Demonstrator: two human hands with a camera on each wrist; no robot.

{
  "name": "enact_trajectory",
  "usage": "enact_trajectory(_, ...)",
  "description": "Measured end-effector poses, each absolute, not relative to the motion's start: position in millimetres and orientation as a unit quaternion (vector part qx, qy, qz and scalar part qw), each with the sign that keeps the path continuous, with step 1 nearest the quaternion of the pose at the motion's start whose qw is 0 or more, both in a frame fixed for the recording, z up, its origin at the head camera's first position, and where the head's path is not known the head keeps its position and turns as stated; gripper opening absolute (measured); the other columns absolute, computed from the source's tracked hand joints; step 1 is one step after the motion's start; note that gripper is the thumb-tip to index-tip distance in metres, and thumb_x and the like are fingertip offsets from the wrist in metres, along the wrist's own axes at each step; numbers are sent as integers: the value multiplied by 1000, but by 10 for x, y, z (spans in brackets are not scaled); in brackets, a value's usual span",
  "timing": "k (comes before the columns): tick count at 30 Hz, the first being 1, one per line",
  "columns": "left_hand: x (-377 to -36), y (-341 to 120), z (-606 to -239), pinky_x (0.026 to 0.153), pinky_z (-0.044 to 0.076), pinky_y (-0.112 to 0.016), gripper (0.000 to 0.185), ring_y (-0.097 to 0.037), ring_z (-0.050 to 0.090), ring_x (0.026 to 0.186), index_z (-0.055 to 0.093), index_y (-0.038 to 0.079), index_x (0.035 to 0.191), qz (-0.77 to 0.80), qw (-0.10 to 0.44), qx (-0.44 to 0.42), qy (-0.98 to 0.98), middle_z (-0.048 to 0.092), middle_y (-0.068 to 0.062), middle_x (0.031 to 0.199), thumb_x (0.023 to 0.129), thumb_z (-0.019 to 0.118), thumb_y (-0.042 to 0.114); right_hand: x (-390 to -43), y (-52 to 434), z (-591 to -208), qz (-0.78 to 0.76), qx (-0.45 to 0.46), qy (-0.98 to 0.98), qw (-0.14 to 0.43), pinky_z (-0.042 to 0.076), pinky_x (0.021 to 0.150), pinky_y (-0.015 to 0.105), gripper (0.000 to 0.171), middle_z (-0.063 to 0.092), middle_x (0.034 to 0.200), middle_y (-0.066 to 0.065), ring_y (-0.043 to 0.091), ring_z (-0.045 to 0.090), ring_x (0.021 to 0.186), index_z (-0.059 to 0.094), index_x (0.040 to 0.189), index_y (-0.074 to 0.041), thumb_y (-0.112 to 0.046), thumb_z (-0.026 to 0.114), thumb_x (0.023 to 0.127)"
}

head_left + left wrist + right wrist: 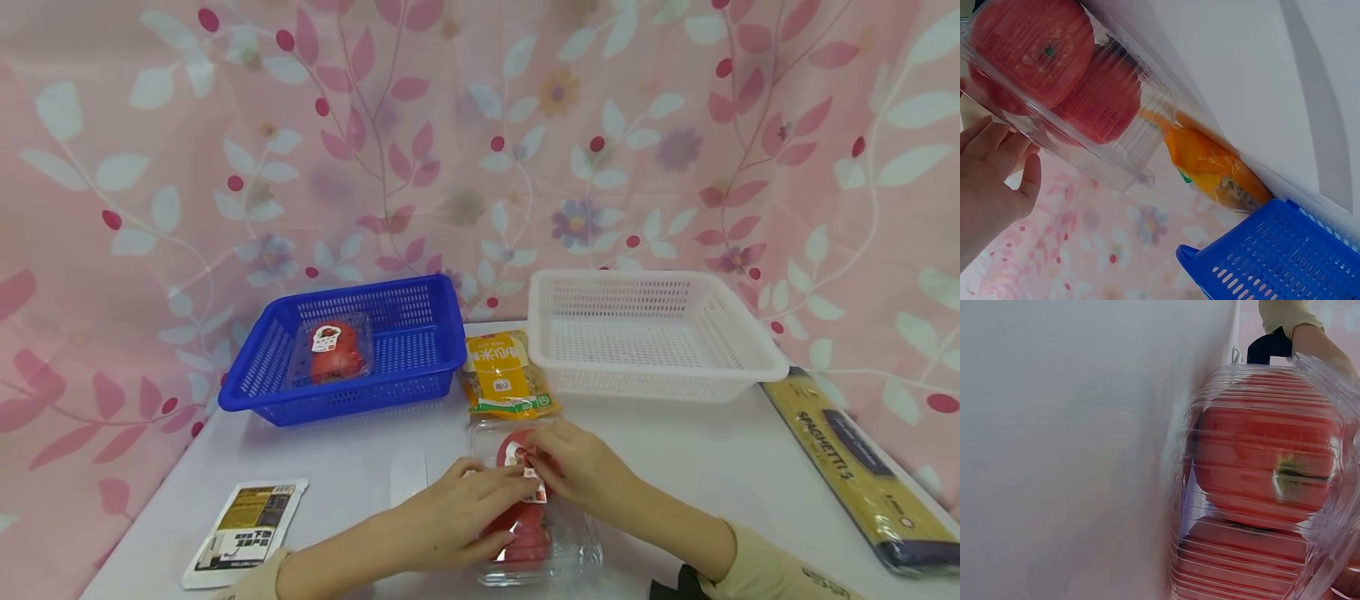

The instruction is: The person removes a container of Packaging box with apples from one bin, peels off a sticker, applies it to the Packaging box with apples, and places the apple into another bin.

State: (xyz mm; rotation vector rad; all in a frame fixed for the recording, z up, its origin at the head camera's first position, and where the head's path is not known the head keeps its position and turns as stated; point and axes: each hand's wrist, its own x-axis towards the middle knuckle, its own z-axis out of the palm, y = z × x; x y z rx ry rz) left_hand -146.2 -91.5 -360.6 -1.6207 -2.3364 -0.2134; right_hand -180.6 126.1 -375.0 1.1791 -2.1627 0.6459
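Observation:
A clear plastic box of tomatoes [536, 533] lies on the white table [345, 467] near its front edge. My left hand [468, 517] lies over the box's left side, fingers across the lid and thumb low against its wall. My right hand [573, 471] grips the far end, its fingertips curled at the red and white label [519, 454]. In the left wrist view the tomato box [1072, 94] fills the upper left with my left hand [991, 178] beside it. The right wrist view shows the tomato box [1260, 487] very close, red tomatoes behind ribbed plastic.
A blue basket [420, 333] at the back left holds another tomato box [332, 352]. An empty white basket [645, 333] stands at the back right. A yellow packet [502, 375] lies between them. A spaghetti pack [855, 467] lies at the right edge, a white sachet [247, 529] front left.

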Motion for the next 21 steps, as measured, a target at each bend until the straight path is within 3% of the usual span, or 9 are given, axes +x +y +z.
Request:
enact_trajectory(8,-1381,-886,-3639,89,40,-37,50,-13,44,123,47,8,132,-14,173,-553,-815,53,-3,130,88,59,27,-1812,1260,-3767,234,452,-798,323,47,63,17,28,54,81,-4,8,51,69,61,88,-10,-2,77,67)
enact_trajectory(12,-1312,-885,-3642,92,39,-38,48,-14,43,124,50,8,131,24,178,-552,-814,50,-4,133,90,55,33,-1827,1258,-3774,233,456,-794,327,49,66,18,27,55,85,-2,10,54,74,61,89,-9,-3,77,67)
enact_trajectory(17,-1221,-905,-3634,96,35,-41,56,-20,38,128,48,5,132,69,168,-559,-809,44,-12,137,93,45,46,-1885,1242,-3770,234,501,-764,331,48,81,28,15,59,94,3,20,58,89,62,87,-8,-2,70,75)
enact_trajectory(21,-1178,-905,-3647,96,35,-41,56,-21,38,128,47,4,132,91,186,-560,-802,44,-13,137,95,40,46,-1904,1245,-3775,219,571,-721,327,45,89,35,7,62,99,6,25,58,97,64,91,-5,-4,59,86)
